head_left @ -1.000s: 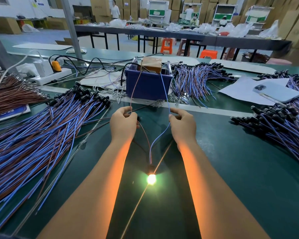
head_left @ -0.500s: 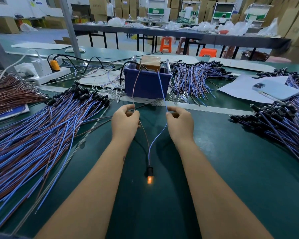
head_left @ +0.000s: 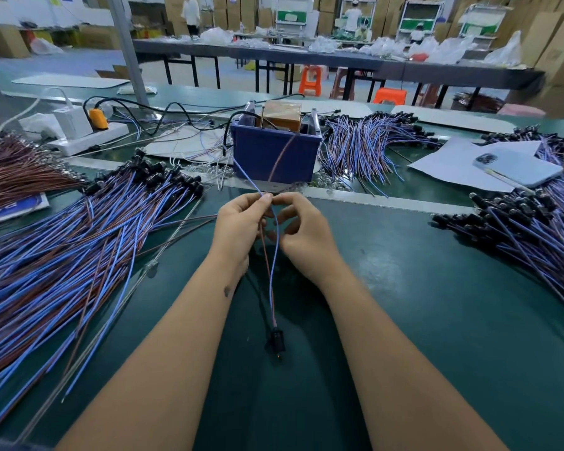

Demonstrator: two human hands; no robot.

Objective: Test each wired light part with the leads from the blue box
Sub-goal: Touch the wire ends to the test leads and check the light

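Hands: left hand (head_left: 238, 229) and right hand (head_left: 302, 234) meet near the counter's (head_left: 437, 320) middle, fingertips together, each pinching wire ends where the part's wires meet the leads.
Part under test: wired light part (head_left: 277, 341) lies on the counter toward the near edge, between the forearms; its blue and brown wires run up into the hands. Only a faint glow shows at its tip.
Leads: blue lead (head_left: 246, 177) and brown lead (head_left: 282, 154) come over the front wall of the blue box and down to the fingertips.
Risk, shorting: with both pinches this close, bare ends could touch each other, likely giving a false reading or a spark.
Risk, false reject: a loose pinch or crossed polarity would likely leave a good part dark.
Risk, mix-up: untested pile (head_left: 62, 255) spreads along the left edge and another pile (head_left: 518, 229) along the right edge; which is tested I cannot tell, and a part dropped on the wrong one would go unnoticed.
Risk, drag: a pull on the leads could tip or shift the box.
Container: blue box (head_left: 274, 154), beyond the hands toward the far edge, holds a brown tape-wrapped block (head_left: 282, 117) and two upright grey pieces; anything deeper is hidden.
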